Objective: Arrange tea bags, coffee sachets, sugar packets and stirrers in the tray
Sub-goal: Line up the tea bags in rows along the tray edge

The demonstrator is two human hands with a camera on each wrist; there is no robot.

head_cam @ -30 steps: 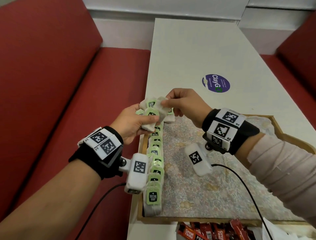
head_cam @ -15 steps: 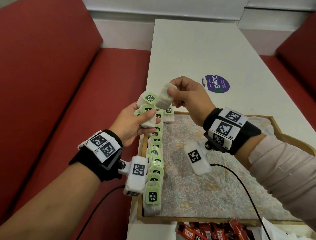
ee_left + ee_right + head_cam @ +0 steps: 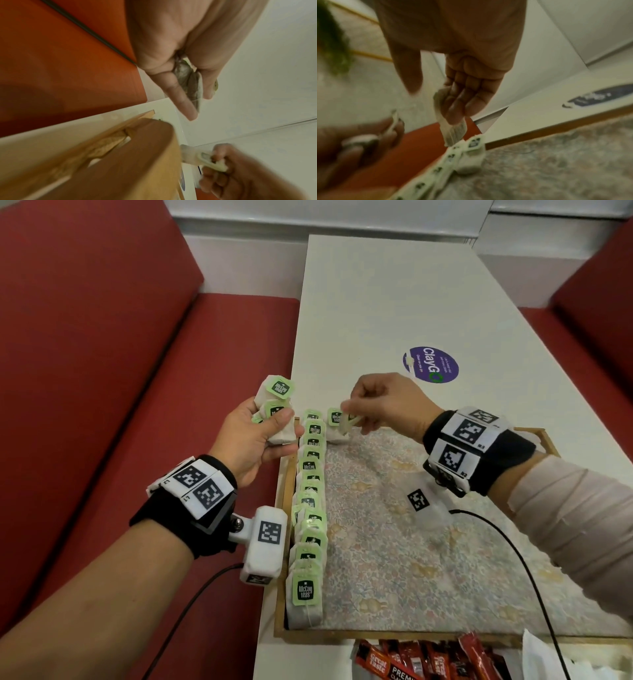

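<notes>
A wooden tray lined with floral cloth lies on the white table. Along its left side runs a row of tea bags with green tags. My left hand hovers just left of the tray's far corner and grips a small bundle of tea bags, also visible between its fingers. My right hand pinches one tea bag at the tray's far left corner, beside another bag lying there. In the right wrist view that tea bag hangs from my fingertips above the row.
Red coffee sachets and white packets lie on the table in front of the tray's near edge. A purple round sticker is on the table beyond the tray. Red bench seats flank the table. Camera cables cross the tray.
My right hand took one tea bag off the left hand's bundle, lifted it, then brought it down to the tray's far left corner. The left hand drew slightly left with its bundle.
</notes>
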